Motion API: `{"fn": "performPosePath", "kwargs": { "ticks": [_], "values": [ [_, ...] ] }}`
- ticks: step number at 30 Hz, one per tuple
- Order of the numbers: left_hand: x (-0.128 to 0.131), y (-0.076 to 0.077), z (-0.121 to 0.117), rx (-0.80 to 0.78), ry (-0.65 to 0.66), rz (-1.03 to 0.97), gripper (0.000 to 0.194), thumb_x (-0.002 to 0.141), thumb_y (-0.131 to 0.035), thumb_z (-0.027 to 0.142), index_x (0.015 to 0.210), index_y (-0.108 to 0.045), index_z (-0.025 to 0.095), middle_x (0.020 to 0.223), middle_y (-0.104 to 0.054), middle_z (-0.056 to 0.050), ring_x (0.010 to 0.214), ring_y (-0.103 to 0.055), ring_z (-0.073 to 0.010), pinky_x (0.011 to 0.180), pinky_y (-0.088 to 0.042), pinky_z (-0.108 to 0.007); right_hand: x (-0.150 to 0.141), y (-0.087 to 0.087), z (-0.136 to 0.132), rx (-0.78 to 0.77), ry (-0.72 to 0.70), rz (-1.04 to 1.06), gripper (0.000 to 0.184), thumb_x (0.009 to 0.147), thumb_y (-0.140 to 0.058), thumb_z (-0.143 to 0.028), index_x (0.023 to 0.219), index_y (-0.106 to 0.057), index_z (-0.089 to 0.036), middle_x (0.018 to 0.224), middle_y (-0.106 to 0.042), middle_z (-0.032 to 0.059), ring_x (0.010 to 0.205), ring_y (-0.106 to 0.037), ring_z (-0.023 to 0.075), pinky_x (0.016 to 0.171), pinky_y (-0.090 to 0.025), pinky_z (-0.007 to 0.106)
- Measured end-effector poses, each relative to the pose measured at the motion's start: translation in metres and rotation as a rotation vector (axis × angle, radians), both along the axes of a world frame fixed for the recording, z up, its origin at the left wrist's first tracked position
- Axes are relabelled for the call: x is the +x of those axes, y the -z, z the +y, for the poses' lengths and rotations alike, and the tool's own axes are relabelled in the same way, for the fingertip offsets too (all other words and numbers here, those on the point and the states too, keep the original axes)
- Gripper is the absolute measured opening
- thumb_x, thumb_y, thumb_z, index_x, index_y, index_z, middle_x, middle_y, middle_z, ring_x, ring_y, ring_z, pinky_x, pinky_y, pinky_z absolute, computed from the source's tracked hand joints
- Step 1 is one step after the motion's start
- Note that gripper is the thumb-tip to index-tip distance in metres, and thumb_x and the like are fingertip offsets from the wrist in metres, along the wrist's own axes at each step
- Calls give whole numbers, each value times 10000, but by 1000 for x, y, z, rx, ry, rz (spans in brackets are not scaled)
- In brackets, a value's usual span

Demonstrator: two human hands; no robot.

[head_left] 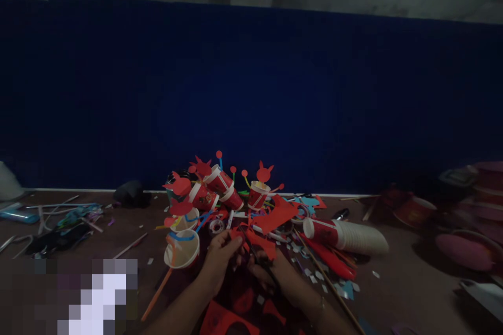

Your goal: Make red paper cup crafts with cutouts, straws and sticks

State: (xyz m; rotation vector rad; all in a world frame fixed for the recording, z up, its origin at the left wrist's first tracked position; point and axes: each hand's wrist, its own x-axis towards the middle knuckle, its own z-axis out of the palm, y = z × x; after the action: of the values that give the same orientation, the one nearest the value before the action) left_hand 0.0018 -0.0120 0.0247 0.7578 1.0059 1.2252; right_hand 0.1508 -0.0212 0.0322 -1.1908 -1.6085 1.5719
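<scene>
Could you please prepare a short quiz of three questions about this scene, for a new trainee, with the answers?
1. Fill the gap: the left hand holds red ____.
2. Which tool is in the right hand? A: a spoon; B: scissors; C: a hammer.
3. True or false: the long stack of cups lies on its side.

Key: 1. paper; 2. B, scissors; 3. true.

A craft work area: table (396, 293) with red paper (267, 247), scraps (313, 279), paper cups (330, 234), blue partition (251, 99).
</scene>
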Motion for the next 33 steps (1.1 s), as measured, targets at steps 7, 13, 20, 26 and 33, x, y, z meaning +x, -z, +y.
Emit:
{"fn": "performPosePath", "kwargs": {
  "ticks": [7, 13, 20, 26, 33],
  "values": [
    [0, 5, 2, 16, 21, 8, 260, 625, -699, 349, 681, -530, 160, 470, -567, 60, 322, -432, -31, 312, -278, -124, -1, 0, -2, -58, 14, 16, 304, 650, -687, -419, 665, -503, -178, 433, -436, -75, 350, -382, 59, 349, -305, 166],
    [1, 3, 3, 6, 23, -1, 286, 597, -715, 362, 662, -519, 164, 449, -558, 62, 313, -426, -34, 308, -270, -127, 1, 9, 2, -32, -2, -12, 269, 679, -665, -394, 652, -507, -177, 424, -421, -79, 336, -356, 51, 332, -284, 157],
    [0, 1, 1, 2, 11, 7, 295, 591, -718, 361, 634, -498, 169, 448, -557, 61, 306, -421, -35, 305, -261, -131, 1, 3, 1, -13, 6, -3, 257, 680, -656, -369, 607, -493, -183, 424, -404, -78, 341, -340, 53, 332, -262, 165],
    [1, 1, 2, 0, 4, 8, 274, 601, -708, 339, 622, -496, 166, 452, -541, 61, 312, -408, -32, 312, -255, -135, 0, 2, 1, 1, -12, -10, 238, 687, -641, -349, 599, -488, -188, 403, -393, -87, 321, -324, 48, 318, -248, 165],
    [0, 4, 3, 21, 10, 18, 272, 595, -709, 335, 609, -496, 164, 436, -519, 69, 294, -367, -20, 301, -220, -136, 3, -1, 2, -22, -54, 17, 238, 683, -651, -340, 605, -487, -186, 413, -414, -86, 326, -329, 43, 325, -248, 159]
  ]
}}
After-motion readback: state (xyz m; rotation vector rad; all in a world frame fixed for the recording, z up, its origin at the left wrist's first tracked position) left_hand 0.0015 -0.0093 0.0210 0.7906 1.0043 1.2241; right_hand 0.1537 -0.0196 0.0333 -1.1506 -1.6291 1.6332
